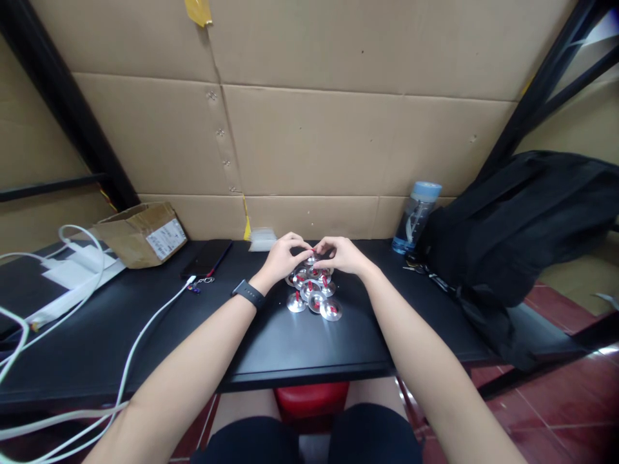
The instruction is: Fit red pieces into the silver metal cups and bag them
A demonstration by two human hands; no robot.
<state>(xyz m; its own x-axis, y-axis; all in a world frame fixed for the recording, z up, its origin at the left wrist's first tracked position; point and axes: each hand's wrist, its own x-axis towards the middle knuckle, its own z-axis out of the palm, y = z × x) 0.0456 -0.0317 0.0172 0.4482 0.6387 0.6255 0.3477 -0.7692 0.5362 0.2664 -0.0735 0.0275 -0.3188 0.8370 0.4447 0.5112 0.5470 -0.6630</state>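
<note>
Small silver finger cymbals [316, 301] with red loops lie in an overlapping heap on the black table. At the heap's far side my left hand [285, 256] has its thumb and fingers closed at the red loop of one finger cymbal [311, 260]. From the other side my right hand [342, 255] pinches at this same cymbal, its thumb low and its index finger near the loop. The fingertips of both hands almost meet and partly hide it. Several more cymbals spread toward the table's front edge, below my hands.
A cardboard box [155, 237], a dark phone [207, 258] and white cables [145, 328] are on the left of the black table [309, 357]. A small white stack [262, 240] lies behind my left hand. A water bottle [414, 219] and a black backpack [507, 225] stand right.
</note>
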